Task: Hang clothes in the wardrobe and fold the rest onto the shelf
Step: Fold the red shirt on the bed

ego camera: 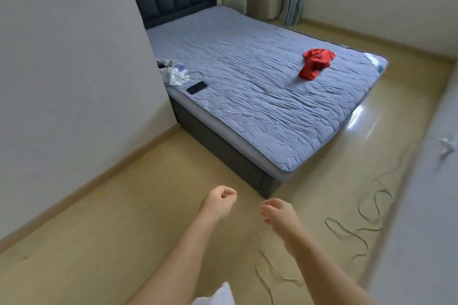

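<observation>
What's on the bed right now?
A crumpled red garment, a black phone beside a cable, and a pale bundle partly hidden by the wall corner.

Garment [316, 63] on bed [247, 96] — phone [196, 87] leftward
</observation>
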A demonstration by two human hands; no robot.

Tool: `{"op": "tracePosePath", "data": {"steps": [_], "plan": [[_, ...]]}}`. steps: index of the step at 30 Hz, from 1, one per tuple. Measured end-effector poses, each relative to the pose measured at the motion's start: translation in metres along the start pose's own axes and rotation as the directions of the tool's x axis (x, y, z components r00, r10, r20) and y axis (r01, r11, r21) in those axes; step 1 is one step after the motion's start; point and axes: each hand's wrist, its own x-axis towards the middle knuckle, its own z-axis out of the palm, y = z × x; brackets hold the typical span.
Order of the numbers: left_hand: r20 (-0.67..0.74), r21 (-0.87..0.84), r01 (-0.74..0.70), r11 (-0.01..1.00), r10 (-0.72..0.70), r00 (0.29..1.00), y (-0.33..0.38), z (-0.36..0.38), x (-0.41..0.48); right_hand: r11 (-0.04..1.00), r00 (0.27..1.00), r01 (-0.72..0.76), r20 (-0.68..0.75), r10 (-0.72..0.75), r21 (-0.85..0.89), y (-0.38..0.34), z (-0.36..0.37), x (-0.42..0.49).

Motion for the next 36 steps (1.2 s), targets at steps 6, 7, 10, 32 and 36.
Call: {"op": "tracePosePath", "data": {"steps": [6, 7, 10, 32, 36], "plan": [[0.132, 0.019, -0.027, 0.999, 0.024, 0.991, 0.054, 0.059, 0.066, 0.983, 0.987, -0.095, -0.112, 0.114, 0.159, 0.003, -0.063, 0.042], [0.134, 0.018, -0.028, 0.999, 0.025, 0.991, 0.068, 0.065, 0.080, 0.981, 0.984, -0.096, -0.133, 0.119, 0.171, -0.002, -0.074, 0.053], [0.171, 0.053, -0.068, 0.996, 0.058, 0.984, 0.107, 0.082, 0.120, 0.974, 0.973, -0.086, -0.194, 0.127, 0.208, -0.021, -0.100, 0.093], [0.485, 0.206, -0.222, 0.953, 0.098, 0.869, 0.364, 0.323, 0.335, 0.910, 0.902, -0.154, -0.320, 0.288, 0.385, -0.078, -0.337, 0.333], [0.493, 0.233, -0.198, 0.952, 0.060, 0.868, 0.418, 0.405, 0.351, 0.900, 0.894, -0.163, -0.325, 0.308, 0.405, -0.073, -0.428, 0.371]]}}
